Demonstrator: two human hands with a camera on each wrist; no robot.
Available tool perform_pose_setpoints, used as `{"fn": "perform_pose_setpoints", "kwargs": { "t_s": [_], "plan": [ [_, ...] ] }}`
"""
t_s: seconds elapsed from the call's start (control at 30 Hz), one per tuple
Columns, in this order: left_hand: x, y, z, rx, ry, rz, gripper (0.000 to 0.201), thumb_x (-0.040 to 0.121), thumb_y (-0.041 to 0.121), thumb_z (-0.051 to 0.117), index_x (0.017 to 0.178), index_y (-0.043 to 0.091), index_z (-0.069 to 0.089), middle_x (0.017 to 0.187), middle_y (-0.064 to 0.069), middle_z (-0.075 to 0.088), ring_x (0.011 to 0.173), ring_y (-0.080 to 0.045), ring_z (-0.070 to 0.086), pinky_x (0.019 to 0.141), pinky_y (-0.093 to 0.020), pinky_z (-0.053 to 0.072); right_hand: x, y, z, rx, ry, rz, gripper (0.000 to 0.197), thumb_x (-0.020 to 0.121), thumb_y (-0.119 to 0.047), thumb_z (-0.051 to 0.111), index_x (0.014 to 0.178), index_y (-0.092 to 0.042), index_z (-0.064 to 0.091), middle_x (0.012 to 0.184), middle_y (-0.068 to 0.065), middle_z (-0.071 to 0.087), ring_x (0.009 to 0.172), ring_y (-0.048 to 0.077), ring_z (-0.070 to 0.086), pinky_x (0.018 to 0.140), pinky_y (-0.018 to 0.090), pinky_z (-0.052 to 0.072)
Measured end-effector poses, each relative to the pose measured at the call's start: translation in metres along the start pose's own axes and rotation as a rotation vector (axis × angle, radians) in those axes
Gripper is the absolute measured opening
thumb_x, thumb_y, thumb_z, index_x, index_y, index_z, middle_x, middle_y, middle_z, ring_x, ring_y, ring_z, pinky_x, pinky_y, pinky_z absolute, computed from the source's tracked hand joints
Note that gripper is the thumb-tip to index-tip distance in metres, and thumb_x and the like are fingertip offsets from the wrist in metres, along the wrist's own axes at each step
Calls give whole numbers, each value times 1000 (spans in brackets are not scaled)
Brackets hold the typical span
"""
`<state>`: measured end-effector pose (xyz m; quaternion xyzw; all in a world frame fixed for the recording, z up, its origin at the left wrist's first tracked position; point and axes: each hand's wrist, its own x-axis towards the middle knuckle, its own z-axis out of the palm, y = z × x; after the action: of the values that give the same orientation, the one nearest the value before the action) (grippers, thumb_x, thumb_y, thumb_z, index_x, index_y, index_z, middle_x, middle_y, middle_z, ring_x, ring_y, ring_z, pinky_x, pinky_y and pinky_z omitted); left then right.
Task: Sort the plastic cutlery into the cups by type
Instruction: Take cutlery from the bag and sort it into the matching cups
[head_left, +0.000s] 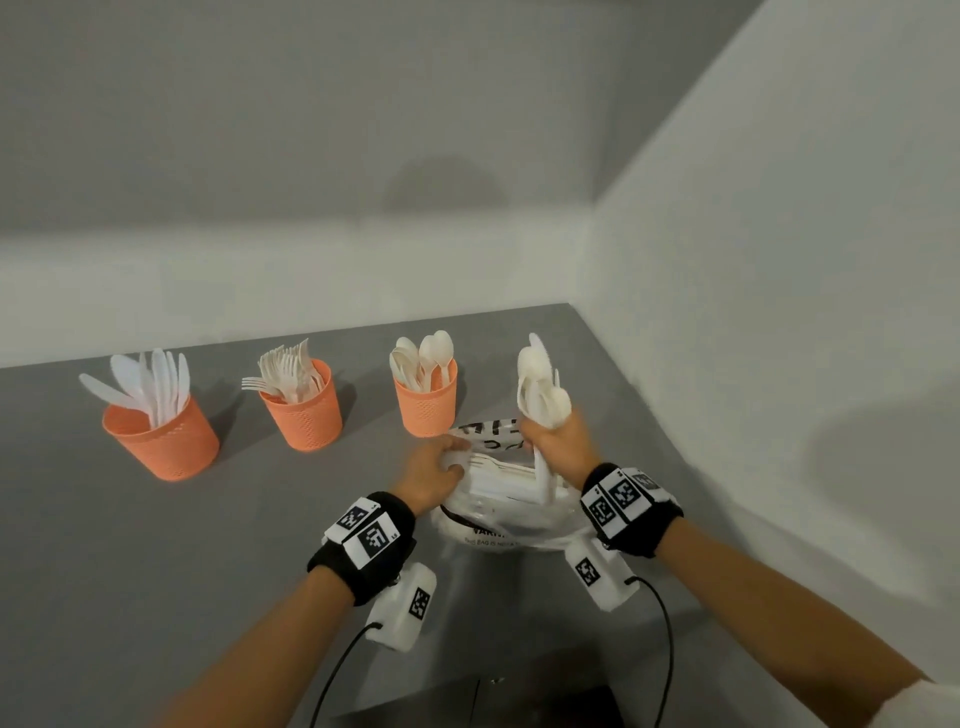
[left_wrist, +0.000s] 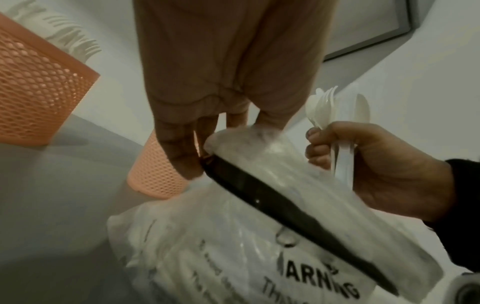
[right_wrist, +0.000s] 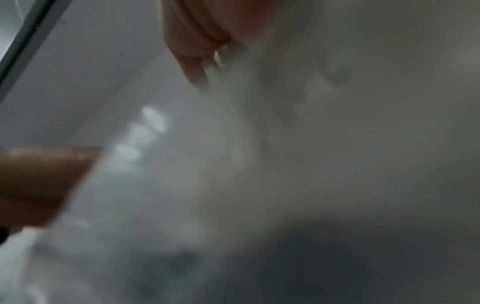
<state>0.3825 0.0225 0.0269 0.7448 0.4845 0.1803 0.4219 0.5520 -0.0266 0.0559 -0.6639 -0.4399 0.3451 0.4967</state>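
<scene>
The right hand grips a bunch of white cutlery. The left hand pinches the plastic bag at its nine o'clock edge.

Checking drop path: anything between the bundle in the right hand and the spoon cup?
Nothing visible. The right hand holds the bundle of white cutlery upright above the plastic bag, and the spoon cup stands just to its left with open table between. The spoons already in the cup crowd its mouth.

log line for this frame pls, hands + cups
left hand: grips plastic bag | right hand: holds cutlery bunch | cups: knives, forks, spoons
</scene>
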Motion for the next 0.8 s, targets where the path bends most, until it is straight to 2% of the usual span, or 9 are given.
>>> {"fn": "perform_pose_setpoints", "kwargs": {
  "t_s": [0.13,0.2,0.27,0.4,0.5,0.57,0.63,0.7,0.8],
  "plan": [
    [-8,17,-18,-111,205,95,21,90,7,52,108,6,63,111,-6,58,101,-17,53,87,-22,37,8,-21,7,412,12,117,14,85,0,54,81,-14,57,55,0,48,45,11,46,51,25,46],
    [-14,26,-27,-311,184,78,19,94,13,49,104,4,62,95,-3,61,86,-15,54,80,-25,44,10,-32,17,574,6,157,13,87,-2,53,84,-14,57,52,-2,48,44,9,46,49,23,46],
    [-19,28,-31,-563,114,-40,23,98,18,40,98,5,59,86,-3,61,77,-13,55,73,-23,46,11,-42,31,639,9,153,14,87,-2,53,81,-15,56,49,-4,48,43,8,46,50,23,45],
    [-27,6,-41,-1010,6,-364,42,100,36,30,97,4,57,87,-10,60,80,-19,58,72,-28,50,10,-59,65,617,30,64,17,83,0,56,75,-15,55,48,-4,49,43,9,47,51,26,43],
    [-33,-12,-57,-1221,-40,-487,54,98,44,26,108,-2,53,101,-19,60,89,-27,60,78,-33,52,6,-73,98,615,40,20,13,77,0,61,72,-10,54,47,-4,50,43,8,48,49,20,45],
    [-36,-15,-72,-1346,-33,-518,59,98,45,24,114,-6,49,104,-23,59,94,-30,59,86,-38,49,2,-80,123,611,62,9,9,78,-2,64,82,-5,56,48,-3,54,43,8,51,52,20,49],
    [-37,-14,-90,-1405,-15,-491,58,100,41,23,107,-8,52,93,-20,63,89,-28,60,78,-37,55,-1,-85,148,614,75,-3,11,77,1,64,79,-7,57,53,-1,55,46,12,52,55,27,49],
    [-38,-14,-105,-1374,-12,-442,52,101,35,23,96,-3,58,79,-13,66,80,-23,59,67,-32,56,-4,-85,172,583,65,16,19,78,6,62,72,-10,55,56,0,55,50,13,52,55,28,47],
    [-40,-26,-126,-1285,-18,-408,43,99,31,27,95,3,60,81,-9,64,77,-20,58,68,-31,51,-4,-81,204,526,41,73,16,74,0,66,87,-2,55,63,5,57,54,12,57,58,27,49]
  ]
}}
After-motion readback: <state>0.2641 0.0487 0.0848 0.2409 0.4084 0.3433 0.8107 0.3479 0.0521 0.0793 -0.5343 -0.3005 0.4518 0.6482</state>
